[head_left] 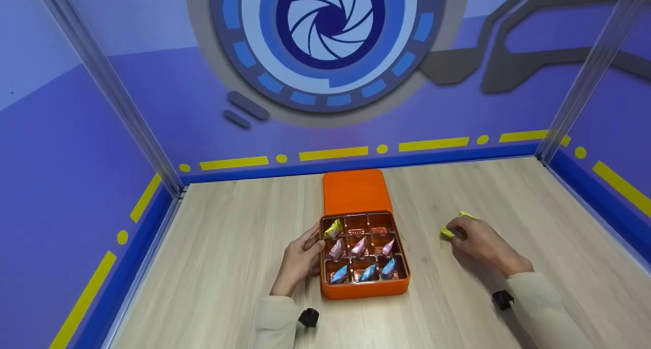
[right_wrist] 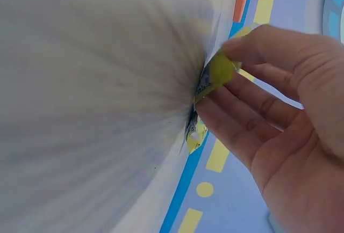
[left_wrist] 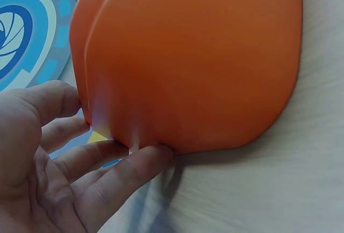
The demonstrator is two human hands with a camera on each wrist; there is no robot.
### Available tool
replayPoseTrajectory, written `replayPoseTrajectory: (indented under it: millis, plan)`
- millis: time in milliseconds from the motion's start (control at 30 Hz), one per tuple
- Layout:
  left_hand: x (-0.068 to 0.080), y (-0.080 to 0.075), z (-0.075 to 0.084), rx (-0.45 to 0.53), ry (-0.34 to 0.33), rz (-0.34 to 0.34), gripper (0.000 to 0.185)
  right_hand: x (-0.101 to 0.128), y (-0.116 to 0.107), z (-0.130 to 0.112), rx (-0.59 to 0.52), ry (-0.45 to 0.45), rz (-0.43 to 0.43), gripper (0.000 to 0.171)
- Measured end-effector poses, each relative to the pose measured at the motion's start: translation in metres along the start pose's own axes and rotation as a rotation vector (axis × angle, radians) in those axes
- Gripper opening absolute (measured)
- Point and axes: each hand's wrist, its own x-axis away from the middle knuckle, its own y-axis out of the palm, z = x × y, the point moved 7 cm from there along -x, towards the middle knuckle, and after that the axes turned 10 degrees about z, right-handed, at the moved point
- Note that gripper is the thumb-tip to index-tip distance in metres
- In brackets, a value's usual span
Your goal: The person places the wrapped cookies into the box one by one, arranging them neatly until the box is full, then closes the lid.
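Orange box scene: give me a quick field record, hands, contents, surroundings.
box: orange box, open, nine compartments, on wooden table
lid: orange lid, lying flat behind the box
top row: one yellow candy at left, other two compartments empty
middle row: three pink candies
bottom row: three blue candies
left hand: left hand, fingers straight against the box's left wall
right hand: right hand, pinches a yellow candy on table, right of the box

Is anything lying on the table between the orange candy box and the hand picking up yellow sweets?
No. In the head view, only bare wooden table separates the orange box from the right hand.
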Motion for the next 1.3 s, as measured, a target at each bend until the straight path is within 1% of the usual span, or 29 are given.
replayPoseTrajectory:
  millis: [100, 233, 467, 767, 1000, 1133, 1300]
  plan:
    - [-0.0001, 0.0000, -0.0003, 0.005, 0.002, 0.000, 0.055, 0.0002, -0.0004, 0.0021, -0.008, 0.023, 0.002, 0.028]
    - [0.0001, -0.0004, 0.0006, -0.005, 0.011, 0.000, 0.055, 0.0009, -0.0023, 0.0041, -0.018, 0.029, 0.017, 0.031]
    - [0.0003, -0.0006, 0.0009, -0.013, 0.020, 0.005, 0.056, 0.0016, -0.0050, 0.0070, -0.035, 0.041, 0.051, 0.028]
    - [0.0010, 0.0001, 0.0007, 0.004, 0.003, -0.006, 0.056, 0.0028, -0.0097, 0.0057, -0.119, 0.059, 0.081, 0.023]
    - [0.0021, -0.0007, 0.0010, -0.003, -0.012, -0.001, 0.056, 0.0034, -0.0056, 0.0098, -0.177, 0.156, 0.066, 0.025]
    - [0.0020, -0.0005, 0.0007, 0.007, -0.020, -0.005, 0.055, 0.0025, -0.0023, 0.0078, -0.192, 0.172, 0.064, 0.025]
    - [0.0019, 0.0000, 0.0001, 0.021, -0.024, -0.009, 0.055, -0.0023, -0.0004, 0.0013, -0.225, 0.168, 0.075, 0.023]
